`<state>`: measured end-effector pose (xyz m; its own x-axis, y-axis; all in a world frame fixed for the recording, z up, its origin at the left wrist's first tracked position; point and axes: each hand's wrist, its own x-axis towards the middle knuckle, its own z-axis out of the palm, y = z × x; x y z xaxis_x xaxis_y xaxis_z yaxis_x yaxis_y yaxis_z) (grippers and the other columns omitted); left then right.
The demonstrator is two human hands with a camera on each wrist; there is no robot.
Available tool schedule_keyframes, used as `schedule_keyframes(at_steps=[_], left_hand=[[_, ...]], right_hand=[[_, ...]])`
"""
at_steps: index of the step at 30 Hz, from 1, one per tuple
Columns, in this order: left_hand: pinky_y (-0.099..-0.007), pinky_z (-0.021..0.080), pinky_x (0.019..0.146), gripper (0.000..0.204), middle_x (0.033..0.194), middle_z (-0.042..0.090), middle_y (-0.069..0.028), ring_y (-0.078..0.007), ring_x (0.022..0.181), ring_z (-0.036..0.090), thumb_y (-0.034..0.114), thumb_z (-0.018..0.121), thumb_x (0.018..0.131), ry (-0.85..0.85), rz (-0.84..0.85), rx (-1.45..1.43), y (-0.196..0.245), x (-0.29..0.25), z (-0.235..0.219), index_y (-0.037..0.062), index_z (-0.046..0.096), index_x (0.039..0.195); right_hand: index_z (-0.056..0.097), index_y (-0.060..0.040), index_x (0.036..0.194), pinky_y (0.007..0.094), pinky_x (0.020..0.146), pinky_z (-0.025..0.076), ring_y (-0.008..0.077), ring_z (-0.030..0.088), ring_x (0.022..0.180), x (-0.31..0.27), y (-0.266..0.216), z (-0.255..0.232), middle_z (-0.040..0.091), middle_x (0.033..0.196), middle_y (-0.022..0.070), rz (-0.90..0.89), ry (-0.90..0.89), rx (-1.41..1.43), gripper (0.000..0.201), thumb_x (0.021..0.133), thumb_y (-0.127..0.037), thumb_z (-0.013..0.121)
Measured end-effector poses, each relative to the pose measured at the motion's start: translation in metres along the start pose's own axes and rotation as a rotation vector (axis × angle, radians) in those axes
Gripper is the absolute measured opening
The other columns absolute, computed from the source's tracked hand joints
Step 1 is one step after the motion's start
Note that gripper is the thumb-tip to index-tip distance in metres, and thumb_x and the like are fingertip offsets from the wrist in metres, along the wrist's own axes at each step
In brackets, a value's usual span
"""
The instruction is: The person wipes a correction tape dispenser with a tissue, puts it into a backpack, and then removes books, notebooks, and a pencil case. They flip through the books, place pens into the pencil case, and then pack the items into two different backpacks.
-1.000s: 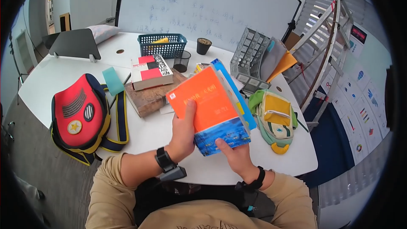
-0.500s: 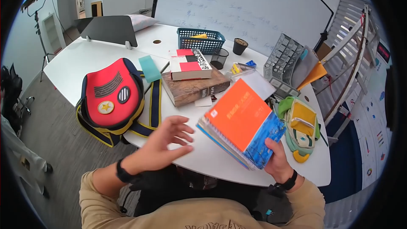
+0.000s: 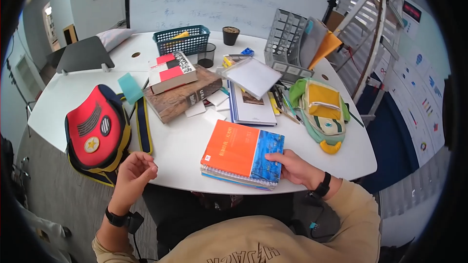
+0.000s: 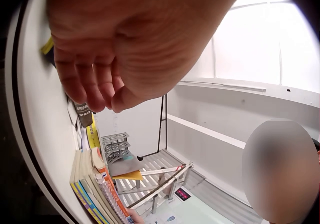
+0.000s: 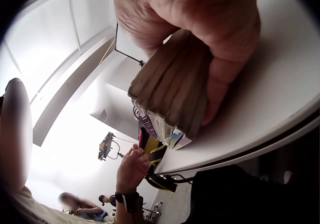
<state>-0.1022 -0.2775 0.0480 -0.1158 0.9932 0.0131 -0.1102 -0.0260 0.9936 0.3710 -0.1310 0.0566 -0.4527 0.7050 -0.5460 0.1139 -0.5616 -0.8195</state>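
A stack of books and notebooks [image 3: 229, 146], topped by an orange-and-blue cover, lies at the table's front edge. My right hand [image 3: 298, 169] grips its right end, thumb on the blue part of the cover and fingers underneath. In the right wrist view the page edges [image 5: 170, 81] sit between thumb and fingers. The left wrist view shows spiral bindings and coloured spines [image 4: 95, 189] along the side. My left hand [image 3: 134, 178] hangs empty with loosely curled fingers, just right of the red backpack [image 3: 100, 126] and apart from the stack.
Behind the stack are a thick brown book [image 3: 183, 97], a red-and-white book [image 3: 170, 72], a white-covered book [image 3: 253, 109], a clear case [image 3: 251, 77] and pens. A small green-yellow backpack [image 3: 321, 112] stands right. Farther back are a basket [image 3: 180, 44], a mesh cup [image 3: 206, 56] and a grey file rack [image 3: 285, 39].
Both hands held the books up at first. The left hand let go and moved left toward the red backpack. The right hand brought the stack down to the table's front edge.
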Motion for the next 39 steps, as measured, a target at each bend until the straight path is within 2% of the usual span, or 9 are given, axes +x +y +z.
schedule_keyframes(at_steps=[4, 7, 10, 16, 22, 29, 33, 35, 39], left_hand=[[-0.025, 0.057, 0.087, 0.025, 0.107, 0.072, -0.0014, -0.008, 0.096, 0.068, -0.003, 0.076, 0.108, -0.085, -0.041, 0.02, 0.001, 0.01, 0.017, 0.0023, 0.064, 0.128], [-0.0269, 0.058, 0.088, 0.024, 0.106, 0.073, -0.0028, -0.0096, 0.095, 0.069, -0.004, 0.074, 0.108, -0.118, -0.044, 0.056, 0.0, 0.015, 0.023, 0.0022, 0.063, 0.128], [-0.027, 0.058, 0.088, 0.023, 0.106, 0.073, -0.003, -0.0098, 0.096, 0.07, -0.004, 0.074, 0.108, -0.121, -0.05, 0.063, -0.006, 0.015, 0.027, 0.0019, 0.064, 0.128], [-0.0281, 0.059, 0.089, 0.033, 0.114, 0.074, -0.0041, -0.0115, 0.104, 0.071, -0.006, 0.08, 0.101, 0.024, 0.138, 0.371, -0.009, 0.005, 0.028, 0.0023, 0.065, 0.13], [-0.0537, 0.045, 0.124, 0.087, 0.146, 0.063, -0.0231, -0.0464, 0.143, 0.058, -0.008, 0.094, 0.073, 0.519, 0.528, 1.368, 0.039, -0.014, -0.011, 0.0007, 0.058, 0.151], [-0.0518, 0.053, 0.114, 0.056, 0.135, 0.073, -0.0212, -0.0445, 0.133, 0.068, -0.013, 0.073, 0.09, 0.518, 0.346, 1.428, 0.038, -0.028, -0.106, 0.0018, 0.069, 0.144], [-0.0499, 0.059, 0.1, 0.031, 0.123, 0.079, -0.0258, -0.0465, 0.116, 0.076, 0.0, 0.067, 0.109, 0.718, 0.543, 1.41, 0.039, -0.013, -0.131, -0.0003, 0.074, 0.139], [-0.0492, 0.061, 0.096, 0.026, 0.121, 0.08, -0.028, -0.0477, 0.112, 0.078, 0.006, 0.067, 0.114, 0.839, 0.617, 1.356, 0.048, 0.002, -0.141, -0.0023, 0.075, 0.137], [-0.0469, 0.062, 0.09, 0.022, 0.111, 0.081, -0.0272, -0.0456, 0.103, 0.08, 0.011, 0.072, 0.114, 0.944, 0.726, 1.324, 0.099, 0.012, -0.127, -0.0033, 0.077, 0.129]], right_hand=[[0.067, 0.0011, 0.15, 0.0453, 0.098, 0.071, 0.0252, 0.085, 0.111, -0.01, -0.025, 0.004, 0.082, 0.134, 0.0174, 0.039, -0.035, -0.259, 0.067, 0.113, -0.054, 0.074], [0.067, 0.0085, 0.145, 0.041, 0.088, 0.072, 0.0263, 0.085, 0.104, 0.003, -0.06, -0.03, 0.081, 0.132, 0.0242, 0.359, -0.104, -0.629, 0.079, 0.112, -0.064, 0.07], [0.066, 0.0134, 0.14, 0.0363, 0.077, 0.071, 0.0294, 0.086, 0.098, 0.015, -0.096, -0.047, 0.081, 0.125, 0.0285, 0.067, 0.153, -0.755, 0.086, 0.11, -0.067, 0.071], [0.069, 0.0062, 0.129, 0.0314, 0.081, 0.064, 0.0202, 0.076, 0.098, 0.089, -0.132, -0.065, 0.077, 0.111, 0.0147, -0.263, 0.147, -0.308, 0.072, 0.109, -0.062, 0.078], [0.07, -0.0025, 0.116, 0.0288, 0.078, 0.058, 0.0156, 0.068, 0.097, 0.16, -0.142, -0.066, 0.073, 0.106, 0.0086, -0.122, 0.123, 0.011, 0.051, 0.109, -0.051, 0.083], [0.063, 0.0036, 0.127, 0.038, 0.084, 0.067, 0.0262, 0.074, 0.104, 0.178, -0.137, -0.064, 0.071, 0.125, 0.0181, -0.273, 0.253, 0.261, 0.022, 0.109, -0.009, 0.066], [0.041, 0.0169, 0.158, 0.0657, 0.118, 0.064, 0.0528, 0.065, 0.142, 0.143, -0.143, -0.059, 0.054, 0.16, 0.0305, -0.409, 0.14, 0.358, 0.053, 0.106, 0.007, 0.046], [0.048, 0.018, 0.156, 0.0594, 0.122, 0.061, 0.0457, 0.068, 0.141, 0.137, -0.139, -0.067, 0.06, 0.161, 0.0296, -0.533, 0.091, 0.172, 0.05, 0.108, 0.006, 0.044], [0.061, -0.0011, 0.151, 0.0501, 0.091, 0.071, 0.0333, 0.079, 0.12, 0.098, -0.156, -0.045, 0.075, 0.14, 0.0197, -0.783, 0.255, -0.043, 0.045, 0.109, -0.008, 0.047]])
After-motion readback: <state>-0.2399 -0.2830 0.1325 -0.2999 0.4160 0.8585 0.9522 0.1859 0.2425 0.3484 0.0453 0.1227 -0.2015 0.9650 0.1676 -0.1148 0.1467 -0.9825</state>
